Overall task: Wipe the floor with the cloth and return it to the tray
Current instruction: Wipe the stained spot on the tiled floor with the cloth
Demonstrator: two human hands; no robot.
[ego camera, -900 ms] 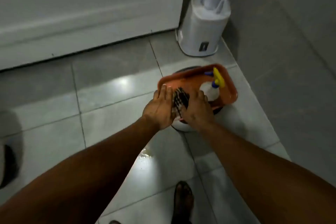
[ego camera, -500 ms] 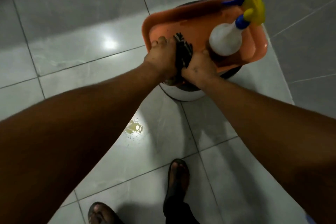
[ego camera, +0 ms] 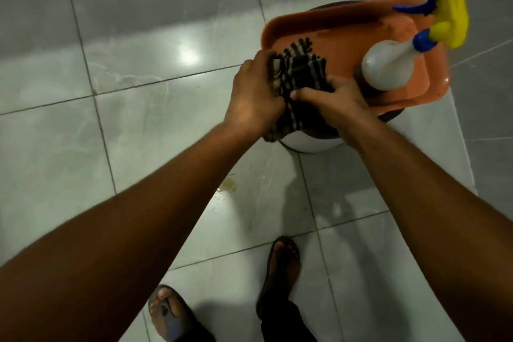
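Checked dark-and-pale cloth [ego camera: 298, 75] is lying bunched between 2 hands at the near-left corner of the orange tray [ego camera: 327, 22], its long axis running near to far, far end over the tray, near end hanging past the rim. Left hand [ego camera: 255, 94] is curling closed on the cloth's left side; right hand [ego camera: 330, 97] is pinching its near-right part with fingers bent. Right of the cloth, a white spray bottle [ego camera: 388, 67] is leaning with its yellow-and-blue head pointing far-right. On the grey tiled floor [ego camera: 133, 119], a small wet patch [ego camera: 227, 189] is lying nearer the sandalled feet [ego camera: 283, 261].
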